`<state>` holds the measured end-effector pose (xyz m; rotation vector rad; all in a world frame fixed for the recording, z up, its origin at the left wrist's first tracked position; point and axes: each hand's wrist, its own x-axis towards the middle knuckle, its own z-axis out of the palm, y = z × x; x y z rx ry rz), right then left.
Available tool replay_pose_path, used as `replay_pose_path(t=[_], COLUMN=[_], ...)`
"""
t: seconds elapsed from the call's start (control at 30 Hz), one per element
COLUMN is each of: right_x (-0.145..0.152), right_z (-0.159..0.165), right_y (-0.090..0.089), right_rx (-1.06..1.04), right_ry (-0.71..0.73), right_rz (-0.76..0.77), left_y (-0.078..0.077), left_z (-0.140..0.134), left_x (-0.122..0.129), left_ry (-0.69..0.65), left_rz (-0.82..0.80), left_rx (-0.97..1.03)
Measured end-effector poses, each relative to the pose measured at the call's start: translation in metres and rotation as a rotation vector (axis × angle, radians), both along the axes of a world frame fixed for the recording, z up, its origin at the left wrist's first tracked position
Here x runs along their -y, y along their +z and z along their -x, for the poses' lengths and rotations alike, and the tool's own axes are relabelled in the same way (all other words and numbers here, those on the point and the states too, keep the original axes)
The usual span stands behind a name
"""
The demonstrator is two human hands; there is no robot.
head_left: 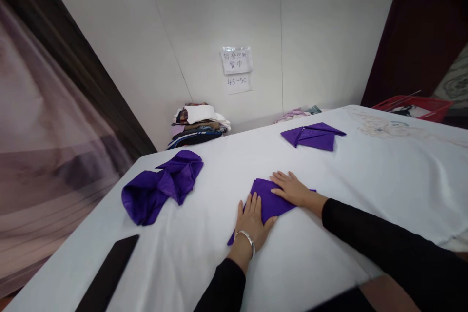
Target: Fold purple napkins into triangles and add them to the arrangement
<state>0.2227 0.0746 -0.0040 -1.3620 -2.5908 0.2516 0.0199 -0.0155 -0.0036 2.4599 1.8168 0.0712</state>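
Note:
A folded purple napkin (272, 203) lies flat on the white-covered table before me. My left hand (253, 219), with a silver bangle at the wrist, presses flat on its left part, fingers stretched out. On its upper right edge rests my right hand (291, 188), also flat with the fingers apart. Corners of the cloth stick out beyond both hands, and the hands hide parts of it. Farther back to the right is another folded purple napkin (316, 136). Crumpled purple cloth (164, 185) sits on the left side of the table.
A dark flat strip (108, 273) lies at the front left of the white tablecloth (204, 263). Stacked clothes (199, 124) stand behind the table by the wall. At the far right is a red basket (431, 107). Paper signs (237, 61) hang on the wall.

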Motion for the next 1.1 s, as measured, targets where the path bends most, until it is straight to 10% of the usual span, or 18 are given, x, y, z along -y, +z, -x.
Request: replay_pose_path(t=[0.47,0.6,0.83,1.1], right_x=[-0.014,-0.010,0.021,0.007], right_z=[-0.077,-0.049,0.034,0.030], right_y=[0.001,0.013,0.016,0.010], right_rx=[0.072,0.045,-0.050,-0.040], right_ry=[-0.153,-0.238,0.168,0.173], right_rz=[0.011,0.033,0.005,0.084], left_y=[0.007,0.004,0.008,0.008], left_z=[-0.003,-0.002,-0.003,-0.003], left_x=[0.003,0.001,0.001,0.001], left_ry=[0.018,0.012,0.016,0.022], left_rz=[0.018,0.005,0.031,0.045], left_rx=[-0.016,-0.014,-0.024,-0.031])
